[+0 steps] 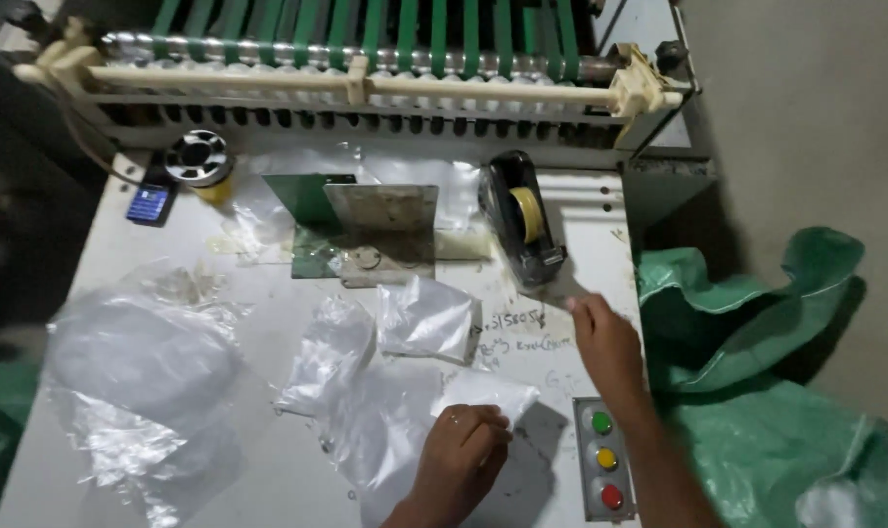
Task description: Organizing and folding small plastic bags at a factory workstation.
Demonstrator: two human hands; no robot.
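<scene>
Left hand (461, 452), fingers pressed together, flattening a stack of clear plastic bags (405, 430) at six o'clock on the white table (268, 469) to steady it; right hand (607, 344), fingers extended and empty, reaching toward the tape dispenser (522, 223) at one o'clock.

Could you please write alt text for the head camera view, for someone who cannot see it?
A person's left hand presses on a clear plastic bag on a white worktable, while the right hand reaches toward a black tape dispenser. More plastic bags lie at left; a three-button panel sits at right.
</scene>
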